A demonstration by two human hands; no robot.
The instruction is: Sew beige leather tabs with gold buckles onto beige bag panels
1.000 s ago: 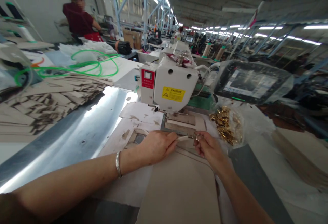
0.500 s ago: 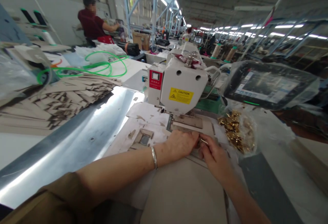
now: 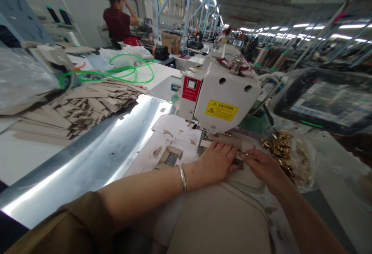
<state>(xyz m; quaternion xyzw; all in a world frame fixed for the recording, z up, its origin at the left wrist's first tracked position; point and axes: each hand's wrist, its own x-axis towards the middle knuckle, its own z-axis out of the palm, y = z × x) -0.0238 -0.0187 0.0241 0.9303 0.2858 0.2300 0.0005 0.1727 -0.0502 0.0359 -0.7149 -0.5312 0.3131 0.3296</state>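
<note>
My left hand lies palm down, fingers stretched forward, on a narrow beige strip at the clamp below the sewing machine head. Close to its fingertips, my right hand is closed in a pinch on a small shiny metal piece at the strip's right end. The fingers partly hide that piece, so its exact kind does not show. A large beige panel extends from beneath my hands toward me.
Many cut beige strips are piled left of a shiny metal plate. Right of the machine lie a plastic bag of gold-coloured metal fittings and a control screen. Green tubing loops behind. A person sits farther back.
My left hand has gone from curled fingers to lying flat on the strip. My right hand's pinch has shifted to the strip's right end. The view has swung slightly left.
</note>
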